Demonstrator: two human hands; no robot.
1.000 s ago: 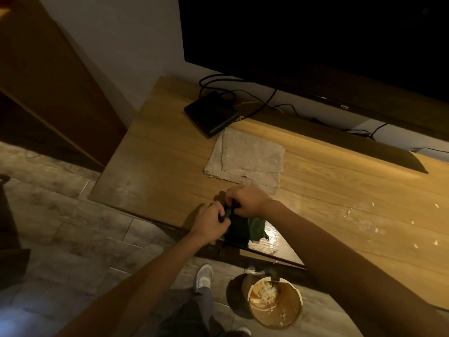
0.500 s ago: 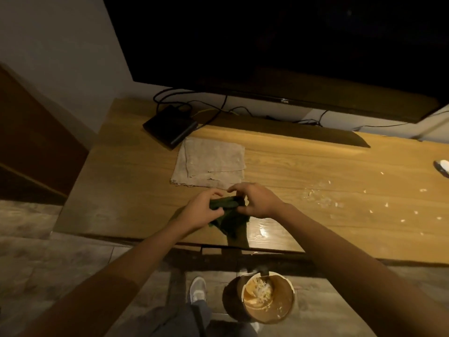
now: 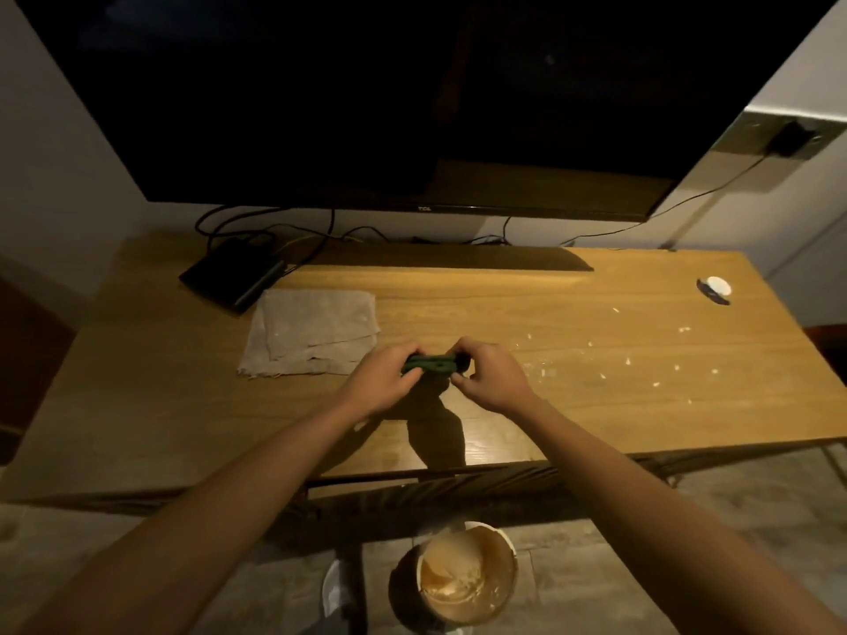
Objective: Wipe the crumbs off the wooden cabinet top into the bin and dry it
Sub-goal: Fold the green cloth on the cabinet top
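Both hands hold a dark green cloth [image 3: 431, 364] bunched into a roll above the middle of the wooden cabinet top [image 3: 596, 405]. My left hand [image 3: 382, 382] grips its left end and my right hand [image 3: 488, 378] grips its right end. White crumbs [image 3: 628, 362] lie scattered over the right half of the top. A beige cloth [image 3: 311, 332] lies flat to the left of my hands. The round bin [image 3: 463, 575] stands on the floor below the front edge, with pale scraps inside.
A dark television [image 3: 366, 107] hangs over the back of the cabinet. A black box [image 3: 231, 277] with cables sits at the back left. A small white and dark object [image 3: 715, 288] lies at the back right corner. Tiled floor [image 3: 733, 506] runs in front.
The view has swung right and up, showing the whole cabinet top. My hands have lifted the green cloth from the front edge towards the middle and bunched it into a tighter roll.
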